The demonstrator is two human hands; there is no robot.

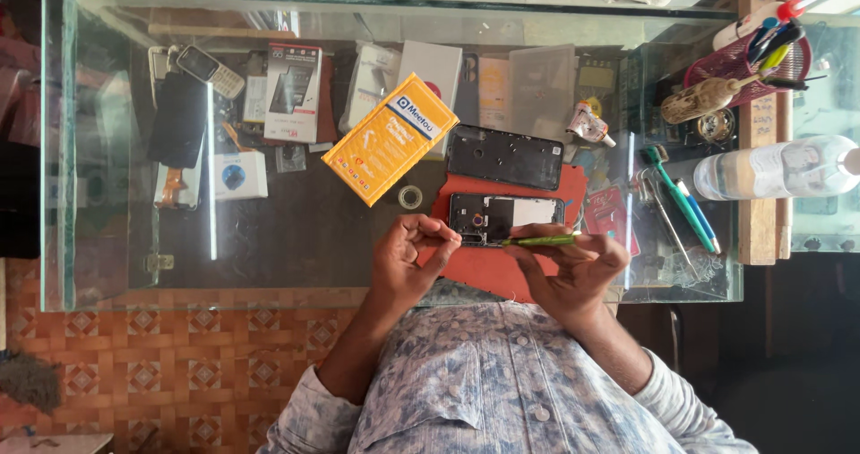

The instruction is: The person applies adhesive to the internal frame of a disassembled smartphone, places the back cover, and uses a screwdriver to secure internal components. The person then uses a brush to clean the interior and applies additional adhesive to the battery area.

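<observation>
An opened black phone [520, 214] with its insides showing lies on a red mat [488, 275] on the glass counter [296, 239]. My right hand [578, 270] holds a thin green screwdriver [537, 240] level, with its tip pointing left along the phone's near edge. My left hand [410, 257] is at the phone's left end, thumb and fingers pinched together; anything between them is too small to see. A black phone back cover [506, 156] lies just beyond the opened phone.
An orange flat box [390, 138] and a small tape roll [410, 197] lie left of the mat. A green toothbrush [681, 194], a clear plastic bottle [779, 169] and a red pen basket [748, 60] are at right. Boxes and phones sit under the glass.
</observation>
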